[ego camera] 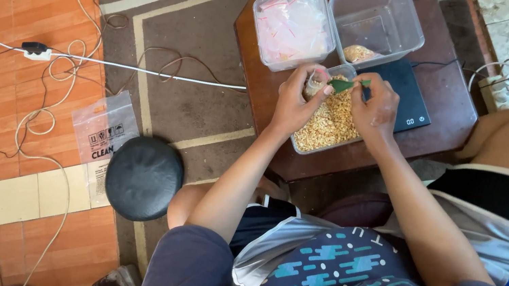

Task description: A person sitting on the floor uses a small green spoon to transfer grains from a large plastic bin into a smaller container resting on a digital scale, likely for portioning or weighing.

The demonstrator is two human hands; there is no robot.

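Observation:
My left hand (296, 102) grips a small clear bag (315, 83) partly filled with tan grains, held over a clear container of the same grains (325, 126). My right hand (376, 108) holds a small green scoop (345, 85) whose tip is at the bag's mouth. Both hands are above the container on a low brown wooden table (445, 92). A black digital scale (407, 96) lies just behind my right hand.
At the table's far side stand a clear tub of empty small bags (293, 27) and a clear tub with a few grains (376, 22). A black round stool (144, 177), loose cables (69, 57), a plastic bag (104, 128) and a power strip (499, 91) lie on the floor.

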